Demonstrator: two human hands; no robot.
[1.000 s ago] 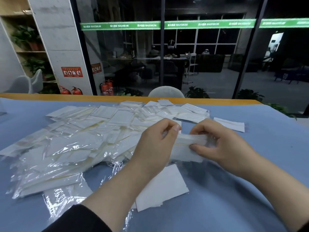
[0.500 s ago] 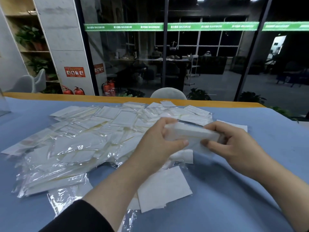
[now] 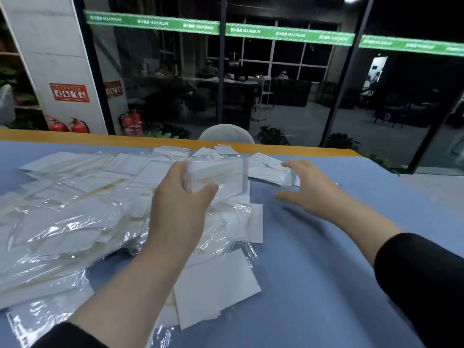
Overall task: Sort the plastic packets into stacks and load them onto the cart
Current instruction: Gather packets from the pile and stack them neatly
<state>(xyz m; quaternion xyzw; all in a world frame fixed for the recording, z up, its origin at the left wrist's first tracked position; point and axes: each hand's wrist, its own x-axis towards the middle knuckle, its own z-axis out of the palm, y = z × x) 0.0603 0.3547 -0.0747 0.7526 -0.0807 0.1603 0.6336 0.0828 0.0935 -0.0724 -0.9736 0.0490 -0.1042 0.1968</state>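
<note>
- Blue cloth covers the table [image 3: 351, 247], the biggest thing in view; its orange far edge runs in front of dark glass walls.
- Loose plastic packets [image 3: 75, 209] sprawl over the left and middle of the cloth, overlapping at all angles, with a few flat white ones [image 3: 216, 285] lying nearest the person. No cart is in view.
- Beyond the right hand a smaller group of packets [image 3: 268, 169] lies on the cloth. It looks like a started stack, though its edges are too blurred to be sure.
- Left hand [image 3: 180, 199] is raised above the heap, thumb underneath and fingers curled over the top, gripping a small bundle of packets [image 3: 216, 174] by its left end; the bundle's right end hangs free.
- Right hand [image 3: 308, 189] hovers over bare cloth, fingers spread wide and thumb out, holding nothing, near the bundle's free end but not touching it.
- Judgement on the step: the bundle is being squared into a stack. It would go best if the wide hand closed on the free end so both ends are supported, then the edges were tapped level on the cloth before setting it down; slick film will likely fan out under a one-sided grip.
</note>
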